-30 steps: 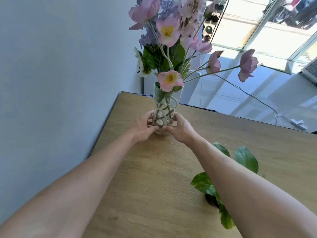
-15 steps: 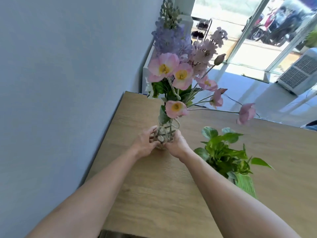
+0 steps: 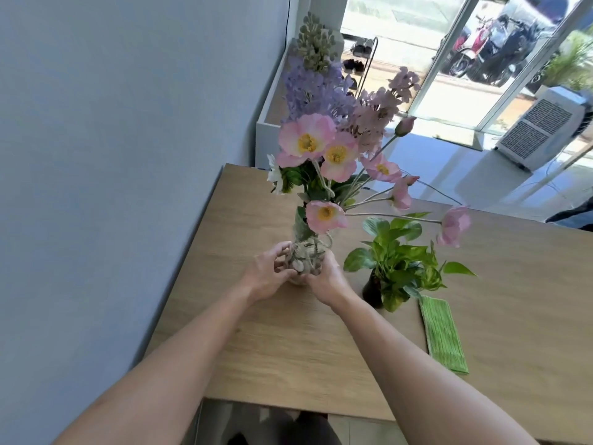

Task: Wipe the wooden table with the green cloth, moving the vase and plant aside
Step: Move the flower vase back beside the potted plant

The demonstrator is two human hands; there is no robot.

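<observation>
blue-grey wall (image 3: 112, 155) at far left. wooden table (image 3: 256, 348) set against it. left hand (image 3: 268, 273), fingers curled onto the left side of the glass vase (image 3: 306, 252); right hand (image 3: 325, 279) wrapped on its right side. vase upright on the table, holding pink flowers (image 3: 306, 139). potted plant (image 3: 396, 263) just beside it. green cloth (image 3: 442, 337) folded flat, further right.

I have both bare arms stretched forward toward twelve o'clock. My left hand (image 3: 268, 273) curls its fingers (image 3: 282, 253) inward from nine o'clock; my right hand (image 3: 325, 277) cups opposite from three o'clock, wrists close together.
</observation>
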